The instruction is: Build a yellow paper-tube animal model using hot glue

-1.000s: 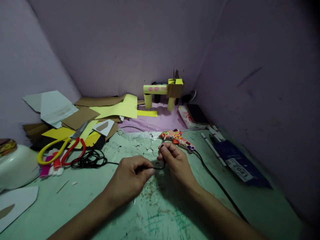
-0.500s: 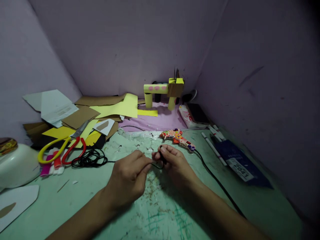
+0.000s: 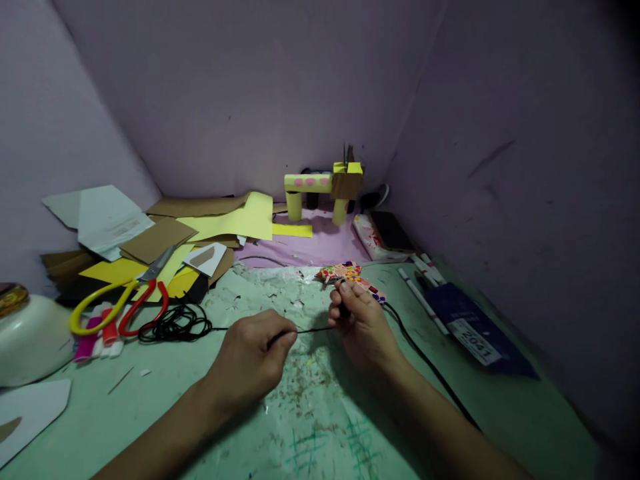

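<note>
My left hand (image 3: 257,350) is closed, with thumb and forefinger pinching a thin black cord (image 3: 315,330). A short stretch of it runs taut and nearly level to my right hand (image 3: 363,327). The fingers there are closed round a small black piece (image 3: 344,308) that the cord reaches; whether the cord is wound on it I cannot tell. Left of my hands the same cord trails to a loose black tangle (image 3: 175,323) on the table. Just behind my right hand lies a flower-patterned glue gun (image 3: 340,271), partly hidden by the fingers.
Scissors (image 3: 150,287) with yellow and red handles lie on paper and cardboard scraps (image 3: 160,240) at the left. A yellow tube figure (image 3: 307,183) stands at the back. On the right are a phone (image 3: 390,231), markers (image 3: 423,300), a blue packet (image 3: 483,333) and the gun's cable (image 3: 430,360).
My right hand has moved right and slightly up with the black piece, away from my left. The slack loop of cord between them is now straight. The view has shifted slightly.
</note>
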Motion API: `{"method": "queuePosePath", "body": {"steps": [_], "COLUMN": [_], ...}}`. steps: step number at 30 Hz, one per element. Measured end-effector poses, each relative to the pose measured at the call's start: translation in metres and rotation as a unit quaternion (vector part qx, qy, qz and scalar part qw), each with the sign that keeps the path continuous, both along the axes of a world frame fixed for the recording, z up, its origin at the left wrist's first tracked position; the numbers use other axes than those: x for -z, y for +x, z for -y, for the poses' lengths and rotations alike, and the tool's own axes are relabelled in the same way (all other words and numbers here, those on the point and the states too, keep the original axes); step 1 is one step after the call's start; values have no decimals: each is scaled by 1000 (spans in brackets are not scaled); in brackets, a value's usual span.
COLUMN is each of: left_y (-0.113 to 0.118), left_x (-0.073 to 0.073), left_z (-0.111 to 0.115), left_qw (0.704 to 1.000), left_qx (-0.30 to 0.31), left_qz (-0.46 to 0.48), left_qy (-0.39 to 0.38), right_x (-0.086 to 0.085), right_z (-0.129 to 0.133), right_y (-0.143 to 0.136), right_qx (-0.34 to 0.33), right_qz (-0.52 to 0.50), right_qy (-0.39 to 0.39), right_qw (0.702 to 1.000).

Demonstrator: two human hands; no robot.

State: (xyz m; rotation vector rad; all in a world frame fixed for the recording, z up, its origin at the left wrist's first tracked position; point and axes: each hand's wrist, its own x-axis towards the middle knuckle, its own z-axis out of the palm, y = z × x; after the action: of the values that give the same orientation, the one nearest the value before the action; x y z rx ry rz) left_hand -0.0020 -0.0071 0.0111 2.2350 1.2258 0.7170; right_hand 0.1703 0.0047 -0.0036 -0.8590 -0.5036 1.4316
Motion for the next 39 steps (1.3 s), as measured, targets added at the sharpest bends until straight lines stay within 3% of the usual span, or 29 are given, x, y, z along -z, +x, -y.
{"method": "queuePosePath", "body": {"steps": [3,7,13,18,29,39], "left_y": [-1,-1,-4,-5,-6,-4], "left_x": [-4,-6,-1,-3,-4,-3], "left_z": [1,4,2,0,1,3], "left_qw": [999,992,988,990,992,988], "left_qx": [40,65,40,32,19,1], "left_qz": [31,70,100,89,73,74], "left_qy": [19,77,108,102,101,138], "right_x": [5,12,18,21,17,14], "right_z": [0,2,7,8,10,11], "right_y": [-2,-9,-18,-16,-17,-15], "right_qx": [20,-59,-229,-300,-347,-338], "right_qz": [85,156,91,53,-13,-13], "right_qy": [24,37,24,17,-40,-17], "right_qw": [996,985,969,952,937,941]}}
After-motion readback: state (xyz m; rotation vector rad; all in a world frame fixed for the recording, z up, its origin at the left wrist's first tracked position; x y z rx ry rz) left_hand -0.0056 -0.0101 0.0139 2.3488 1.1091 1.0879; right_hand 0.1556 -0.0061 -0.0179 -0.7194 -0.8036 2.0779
